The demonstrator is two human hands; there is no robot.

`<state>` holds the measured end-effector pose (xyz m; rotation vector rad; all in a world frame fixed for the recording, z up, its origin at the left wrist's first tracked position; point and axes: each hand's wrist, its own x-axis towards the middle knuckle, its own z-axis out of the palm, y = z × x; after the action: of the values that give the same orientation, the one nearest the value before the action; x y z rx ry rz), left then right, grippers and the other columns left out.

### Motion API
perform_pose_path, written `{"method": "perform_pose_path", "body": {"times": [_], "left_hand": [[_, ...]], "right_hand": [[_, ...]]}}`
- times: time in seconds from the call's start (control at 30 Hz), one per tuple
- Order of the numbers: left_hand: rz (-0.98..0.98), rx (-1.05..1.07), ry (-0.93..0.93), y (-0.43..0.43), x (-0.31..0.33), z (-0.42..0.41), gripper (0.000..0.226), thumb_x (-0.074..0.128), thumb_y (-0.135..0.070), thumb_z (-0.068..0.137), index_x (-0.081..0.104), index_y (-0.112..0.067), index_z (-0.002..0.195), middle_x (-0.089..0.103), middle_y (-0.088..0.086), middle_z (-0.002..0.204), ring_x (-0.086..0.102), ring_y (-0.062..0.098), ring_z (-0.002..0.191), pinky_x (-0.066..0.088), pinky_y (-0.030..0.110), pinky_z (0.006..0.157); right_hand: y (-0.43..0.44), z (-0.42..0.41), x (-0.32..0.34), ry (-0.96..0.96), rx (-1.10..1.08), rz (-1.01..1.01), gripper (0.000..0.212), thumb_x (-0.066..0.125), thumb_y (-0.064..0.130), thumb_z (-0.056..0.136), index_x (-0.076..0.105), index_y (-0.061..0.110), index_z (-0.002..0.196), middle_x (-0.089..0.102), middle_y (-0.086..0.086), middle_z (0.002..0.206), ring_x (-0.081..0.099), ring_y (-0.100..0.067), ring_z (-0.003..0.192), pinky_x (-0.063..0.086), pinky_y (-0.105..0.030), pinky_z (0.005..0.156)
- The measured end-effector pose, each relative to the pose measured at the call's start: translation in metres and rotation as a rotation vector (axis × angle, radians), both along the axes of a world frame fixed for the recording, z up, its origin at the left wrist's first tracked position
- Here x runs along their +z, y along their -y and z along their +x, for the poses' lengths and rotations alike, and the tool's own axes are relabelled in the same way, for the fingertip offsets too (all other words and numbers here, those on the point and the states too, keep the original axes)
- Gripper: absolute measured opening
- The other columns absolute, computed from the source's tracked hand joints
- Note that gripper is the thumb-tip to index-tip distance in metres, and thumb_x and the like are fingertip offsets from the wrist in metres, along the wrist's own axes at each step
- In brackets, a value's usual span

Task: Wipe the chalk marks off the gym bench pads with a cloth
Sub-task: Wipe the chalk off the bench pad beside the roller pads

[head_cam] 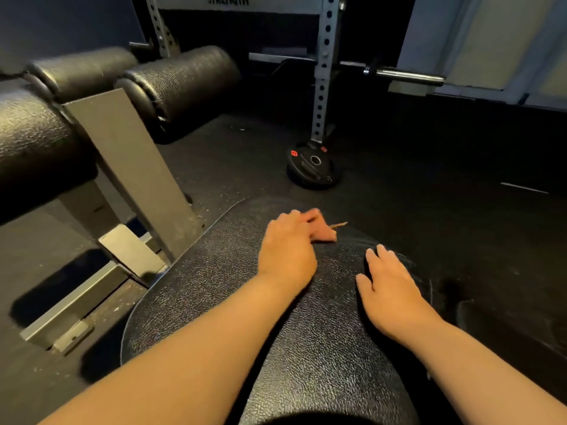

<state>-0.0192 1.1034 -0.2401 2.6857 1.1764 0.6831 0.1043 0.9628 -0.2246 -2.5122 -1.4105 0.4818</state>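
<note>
Cloth (pixel 323 233) gripped in left hand (pixel 287 250) at far edge of pad (pixel 322 348); right hand (pixel 389 289) flat, fingers straight.

Black bench pad (pixel 322 348) carries a pinkish cloth (pixel 323 234)

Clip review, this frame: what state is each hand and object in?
left hand: fingers curled over the cloth, holding it on the pad.
cloth: bunched, mostly under the hand.
right hand: flat, fingers straight, resting on the pad.
bench pad: glossy; chalk cannot be told from sheen.
weight plates: lying on the floor.
barbell sleeve: bare, no plates.
</note>
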Motion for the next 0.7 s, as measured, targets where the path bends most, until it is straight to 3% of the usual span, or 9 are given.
{"method": "perform_pose_path", "body": {"times": [0.07,0.1,0.2,0.3,0.4,0.47,0.57,0.63,0.7], "left_hand": [[-0.051,0.205,0.017,-0.005,-0.004,0.002,0.046,0.053,-0.007,0.085,0.060,-0.030,0.124,0.049,0.000,0.131,0.048,0.025,0.115,0.035,0.041,0.107],[-0.075,0.212,0.074,0.002,-0.005,0.008,0.052,0.054,-0.006,0.082,0.059,-0.037,0.124,0.045,-0.005,0.139,0.046,0.023,0.116,0.034,0.043,0.109],[-0.060,-0.057,0.114,0.033,-0.011,0.030,0.054,0.050,-0.007,0.080,0.061,-0.042,0.120,0.043,-0.013,0.142,0.048,0.017,0.108,0.039,0.040,0.103],[-0.046,-0.238,0.065,0.027,-0.008,0.030,0.046,0.051,-0.007,0.085,0.065,-0.030,0.121,0.051,-0.003,0.140,0.050,0.021,0.118,0.037,0.037,0.107],[-0.066,0.043,-0.035,0.001,-0.007,0.022,0.036,0.052,-0.009,0.090,0.062,-0.017,0.123,0.054,0.005,0.126,0.048,0.029,0.120,0.037,0.041,0.105],[-0.113,0.165,0.040,0.005,-0.009,0.022,0.044,0.050,-0.007,0.088,0.060,-0.027,0.126,0.048,-0.003,0.136,0.045,0.024,0.119,0.035,0.039,0.108],[-0.067,-0.050,0.109,0.036,-0.007,0.039,0.054,0.042,-0.009,0.078,0.063,-0.041,0.116,0.046,-0.014,0.138,0.047,0.017,0.106,0.038,0.033,0.099],[-0.101,-0.218,0.125,0.049,-0.006,0.042,0.050,0.041,-0.012,0.080,0.065,-0.037,0.116,0.048,-0.010,0.142,0.048,0.018,0.114,0.036,0.035,0.105],[-0.114,-0.220,0.096,0.035,-0.002,0.038,0.040,0.049,-0.009,0.085,0.067,-0.025,0.116,0.056,0.000,0.133,0.050,0.025,0.115,0.039,0.041,0.105]], "right_hand": [[0.003,0.003,0.002,-0.015,-0.014,-0.005,0.060,0.032,0.035,0.108,0.009,0.014,0.160,-0.003,-0.005,0.168,-0.005,-0.022,0.155,0.003,-0.037,0.124],[0.004,0.004,0.002,-0.018,-0.017,-0.006,0.060,0.032,0.034,0.108,0.009,0.014,0.160,-0.003,-0.005,0.168,-0.005,-0.022,0.155,0.003,-0.037,0.124],[0.004,0.005,0.000,-0.017,-0.013,0.013,0.060,0.033,0.033,0.108,0.010,0.013,0.160,-0.002,-0.007,0.168,-0.004,-0.024,0.155,0.005,-0.038,0.125],[0.001,0.003,-0.003,-0.026,0.002,0.035,0.061,0.034,0.034,0.108,0.010,0.012,0.160,0.000,-0.009,0.168,-0.003,-0.025,0.155,0.005,-0.038,0.126],[0.002,0.003,-0.005,-0.031,0.006,0.012,0.061,0.032,0.035,0.108,0.009,0.014,0.160,-0.003,-0.006,0.168,-0.006,-0.023,0.155,0.003,-0.038,0.125],[0.004,0.004,-0.005,-0.036,-0.007,-0.006,0.060,0.030,0.035,0.109,0.007,0.015,0.160,-0.006,-0.004,0.168,-0.007,-0.022,0.155,0.002,-0.037,0.124],[0.008,0.009,-0.004,-0.034,-0.017,-0.007,0.061,0.030,0.034,0.109,0.006,0.013,0.160,-0.006,-0.007,0.168,-0.007,-0.024,0.155,0.002,-0.037,0.124],[0.008,0.011,-0.004,-0.041,-0.024,0.001,0.060,0.031,0.033,0.109,0.006,0.013,0.160,-0.005,-0.009,0.168,-0.007,-0.024,0.155,0.002,-0.038,0.125],[0.008,0.012,-0.003,-0.032,-0.027,0.000,0.060,0.030,0.034,0.108,0.007,0.013,0.160,-0.004,-0.009,0.168,-0.006,-0.025,0.155,0.003,-0.037,0.125]]}}
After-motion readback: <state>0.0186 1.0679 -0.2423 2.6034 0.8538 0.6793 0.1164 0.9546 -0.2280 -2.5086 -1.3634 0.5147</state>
